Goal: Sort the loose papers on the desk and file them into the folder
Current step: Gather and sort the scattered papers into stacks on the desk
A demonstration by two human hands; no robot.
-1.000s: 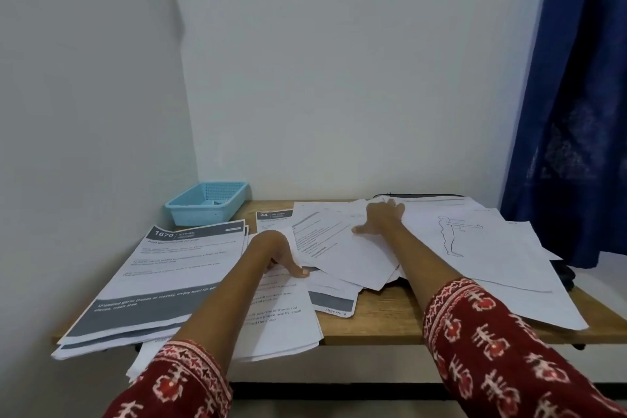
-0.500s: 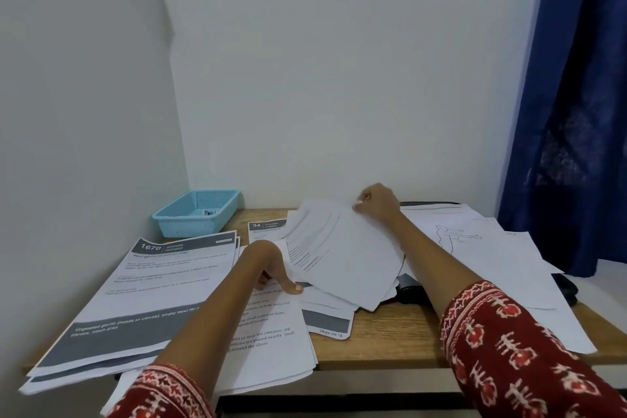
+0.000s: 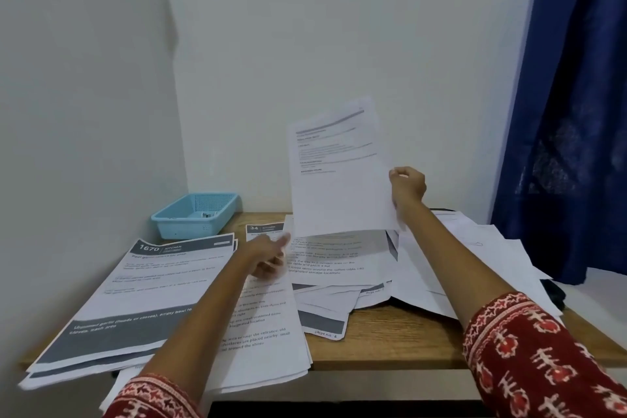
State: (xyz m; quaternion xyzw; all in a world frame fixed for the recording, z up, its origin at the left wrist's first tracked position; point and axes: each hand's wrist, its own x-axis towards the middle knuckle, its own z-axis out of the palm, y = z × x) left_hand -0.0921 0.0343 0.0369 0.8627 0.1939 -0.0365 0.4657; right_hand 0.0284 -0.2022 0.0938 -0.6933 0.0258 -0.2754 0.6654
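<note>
Since the frame half a second back, our right hand (image 3: 407, 187) had lifted one printed sheet (image 3: 339, 170) off the heap and held it upright in front of the wall, fingers curled around its right edge. Its small lines of text were too fine to read. Our left hand (image 3: 269, 256) hovered blurred above the spread papers (image 3: 339, 268) on the tabletop (image 3: 390, 346), fingers loosely extended and holding nothing.

At the left lay a stack (image 3: 135, 299) whose top page carried a grey header reading "1670 KITCHEN", and a grey band lower down began "Unpeeled garlic (heads or cloves), empty bowl". Behind our left hand another page (image 3: 263, 229) showed "34 KITCHEN". A sheet near the front edge bore the handwritten "page no 6" (image 3: 325, 333). Printed lines under our left forearm mentioned "the entrance" and "around the shoes".

A light blue basket (image 3: 195, 219) sat in the back left corner, and a dark blue curtain (image 3: 573, 112) hung at the right. We could not make out the folder.
</note>
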